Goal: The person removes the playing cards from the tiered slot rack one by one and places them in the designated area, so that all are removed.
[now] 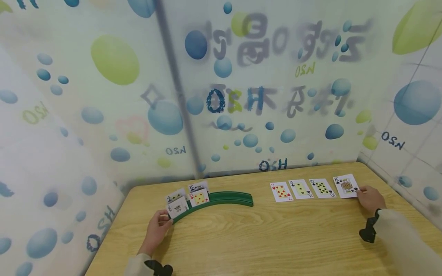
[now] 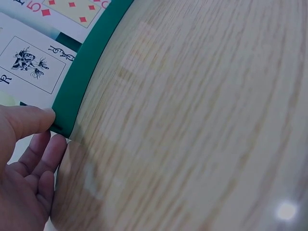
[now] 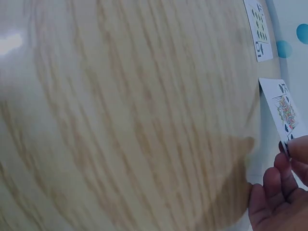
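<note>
My left hand (image 1: 159, 230) grips the near left end of a curved green card holder (image 1: 231, 198), the thumb on top of that end in the left wrist view. Standing in the holder are a joker (image 2: 29, 62) and a five of diamonds (image 1: 199, 198), with a black-suited king (image 1: 198, 187) and another black-suited card (image 1: 175, 195) partly hidden behind them. At the far right, my right hand (image 1: 371, 199) pinches a second black-suited king (image 1: 346, 186) by its corner. In the right wrist view, this king (image 3: 285, 110) is tilted, with thumb and fingers at its lower end.
Left of the held king lie a black ten (image 1: 322, 188), a black three (image 1: 300, 189) and a seven of hearts (image 1: 281, 191), face up in a row. They are on a wooden table (image 1: 262, 237). A patterned curtain (image 1: 241, 145) hangs behind the table and at its sides.
</note>
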The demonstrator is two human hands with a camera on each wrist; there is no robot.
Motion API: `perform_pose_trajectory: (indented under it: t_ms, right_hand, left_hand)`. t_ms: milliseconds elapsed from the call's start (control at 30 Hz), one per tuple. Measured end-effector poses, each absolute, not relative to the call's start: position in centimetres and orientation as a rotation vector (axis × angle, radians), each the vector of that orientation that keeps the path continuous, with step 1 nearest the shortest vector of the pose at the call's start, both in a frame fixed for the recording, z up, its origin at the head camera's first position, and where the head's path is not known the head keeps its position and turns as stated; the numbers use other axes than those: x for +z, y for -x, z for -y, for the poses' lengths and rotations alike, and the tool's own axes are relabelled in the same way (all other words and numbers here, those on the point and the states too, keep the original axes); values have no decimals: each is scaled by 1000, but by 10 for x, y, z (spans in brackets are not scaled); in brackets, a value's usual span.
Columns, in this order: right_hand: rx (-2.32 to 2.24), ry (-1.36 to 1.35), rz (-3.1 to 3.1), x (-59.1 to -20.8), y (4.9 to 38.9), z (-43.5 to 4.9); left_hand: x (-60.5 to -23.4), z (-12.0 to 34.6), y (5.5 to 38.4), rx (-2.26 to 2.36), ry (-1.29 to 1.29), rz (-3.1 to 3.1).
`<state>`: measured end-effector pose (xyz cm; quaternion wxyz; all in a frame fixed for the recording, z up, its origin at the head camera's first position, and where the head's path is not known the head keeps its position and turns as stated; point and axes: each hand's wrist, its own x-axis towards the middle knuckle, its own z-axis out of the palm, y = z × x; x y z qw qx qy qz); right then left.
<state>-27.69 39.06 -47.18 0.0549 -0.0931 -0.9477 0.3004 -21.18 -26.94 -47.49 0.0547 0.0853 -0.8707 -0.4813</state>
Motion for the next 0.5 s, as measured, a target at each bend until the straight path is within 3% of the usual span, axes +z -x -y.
perform_pose_trajectory:
  t_ms: [500]
  right_hand:
    - [897,439,2780,-480,284,-387]
  left_hand:
    - [-477,270,212,-1460,-251,2622]
